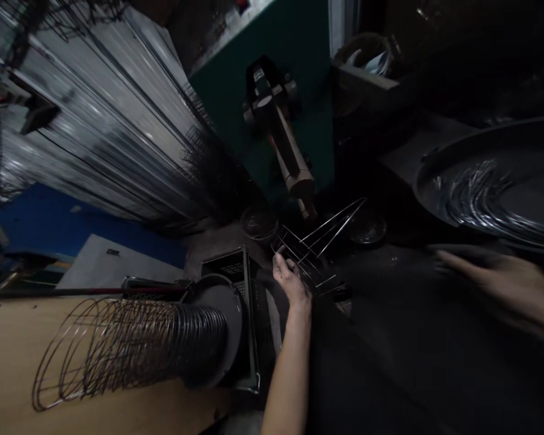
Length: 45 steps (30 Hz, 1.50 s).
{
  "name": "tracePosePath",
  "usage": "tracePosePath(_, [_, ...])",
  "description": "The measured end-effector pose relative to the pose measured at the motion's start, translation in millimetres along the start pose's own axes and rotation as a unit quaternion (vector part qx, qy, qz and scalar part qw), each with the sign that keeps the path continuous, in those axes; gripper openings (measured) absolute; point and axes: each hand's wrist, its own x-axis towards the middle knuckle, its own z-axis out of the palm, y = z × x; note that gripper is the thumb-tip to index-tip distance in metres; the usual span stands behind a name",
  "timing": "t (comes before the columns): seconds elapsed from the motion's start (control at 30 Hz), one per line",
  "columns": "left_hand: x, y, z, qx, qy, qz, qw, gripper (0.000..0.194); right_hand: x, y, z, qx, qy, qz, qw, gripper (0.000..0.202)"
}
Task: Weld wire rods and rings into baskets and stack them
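My left hand [288,279] is closed on the near edge of a bent wire frame [309,257]. Its thin, shiny rods run away to the right, and two longer ones rise to a point. Beyond the frame is a tan-and-black machine head [284,142] mounted on a green panel. At the right, my right hand [494,281] is smeared by motion, with one finger stretched out to the left. It is below a large round tray [526,139] that holds many curved wire pieces [485,199]. Whether the right hand holds anything cannot be made out.
A long stack of wire rings [131,344] lies on its side at lower left, against a round dark plate [226,326] by a black crate [249,302]. A small dish [366,228] sits past the frame. Long metal rods [118,121] fill the upper left.
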Motion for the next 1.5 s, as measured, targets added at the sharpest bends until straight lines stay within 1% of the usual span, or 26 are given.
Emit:
tracePosePath(0.07, [1,2,-3.0,0.007,-0.002,0.003,1.0,0.056,-8,-17,35,-0.006,-0.049,0.013,0.999,0.01])
tracePosePath(0.13, [3,3,-6.1,0.014,0.0,0.005,1.0,0.057,-14,-30,69,0.002,-0.098,0.0,0.995,0.002])
tracePosePath(0.17, [5,2,-7.8,0.016,0.005,0.004,1.0,0.058,-15,-35,82,0.013,-0.117,-0.014,0.993,0.003])
tracePosePath(0.23, [9,1,-11.6,0.017,0.019,0.0,1.0,0.059,-17,-38,103,0.047,-0.147,-0.028,0.988,0.007])
tracePosePath(0.33, [15,0,-17.5,0.009,0.047,-0.002,0.999,0.059,-18,-35,118,0.112,-0.177,-0.017,0.978,0.008])
tracePosePath(0.47, [22,-2,-23.4,0.01,0.063,0.015,0.998,0.06,-24,-31,125,0.151,-0.194,0.024,0.969,0.008])
tracePosePath(0.6, [25,-5,-27.1,0.012,0.06,0.027,0.998,0.058,-29,-32,128,0.163,-0.188,0.068,0.966,0.004])
tracePosePath(0.8, [24,-6,-28.4,0.016,0.073,0.019,0.997,0.06,-35,-37,133,0.179,-0.177,0.084,0.964,0.004])
tracePosePath(1.07, [22,9,-24.0,0.003,0.073,0.01,0.997,0.058,-39,-43,140,0.194,-0.188,0.087,0.959,0.005])
tracePosePath(1.27, [24,23,-21.4,0.03,0.058,0.007,0.998,0.06,-34,-45,146,0.205,-0.182,0.09,0.957,0.008])
tracePosePath(1.4, [20,33,-20.1,0.026,0.051,-0.009,0.998,0.051,-38,-49,144,0.223,-0.17,0.106,0.954,0.014])
tracePosePath(1.5, [19,36,-19.4,0.024,0.052,-0.016,0.998,0.045,-42,-48,139,0.223,-0.175,0.11,0.953,0.013])
